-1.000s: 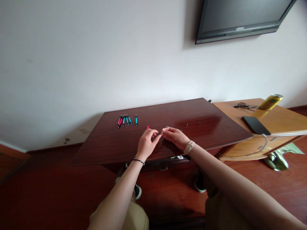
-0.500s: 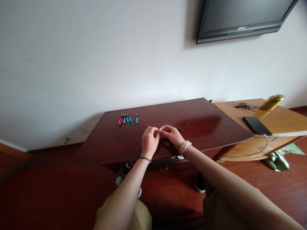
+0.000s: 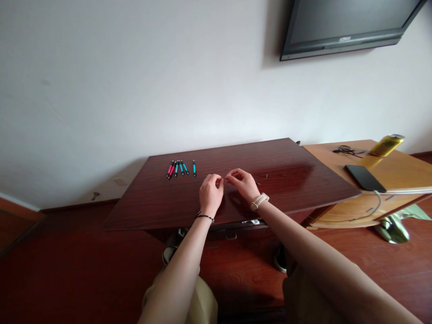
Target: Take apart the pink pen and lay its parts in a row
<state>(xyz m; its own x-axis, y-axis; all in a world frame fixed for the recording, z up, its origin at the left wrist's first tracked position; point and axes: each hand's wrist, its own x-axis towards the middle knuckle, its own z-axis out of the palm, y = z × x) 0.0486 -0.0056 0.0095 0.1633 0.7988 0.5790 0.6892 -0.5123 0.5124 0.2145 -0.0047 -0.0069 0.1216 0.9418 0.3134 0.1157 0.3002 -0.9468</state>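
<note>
My left hand (image 3: 211, 194) and my right hand (image 3: 243, 185) meet fingertip to fingertip over the middle of the dark wooden table (image 3: 151, 211). Both pinch a small thin pen part between them, mostly hidden by the fingers. A dark thin tip (image 3: 258, 183) pokes out to the right of my right hand. Several pink and teal pens (image 3: 180, 168) lie in a row at the table's far left. A tiny dark piece (image 3: 266, 176) rests on the table right of my hands.
A lighter wooden stand (image 3: 398, 173) adjoins the table on the right, bearing a black phone (image 3: 364, 178) with a cable, a yellow can (image 3: 386, 145) and a tangled cord (image 3: 346, 150). A wall-mounted TV (image 3: 347, 22) hangs above. My knees and shoes sit under the table.
Both hands drew closer together and moved slightly farther onto the table. The pink pen end seen above my left hand a second ago is hidden now.
</note>
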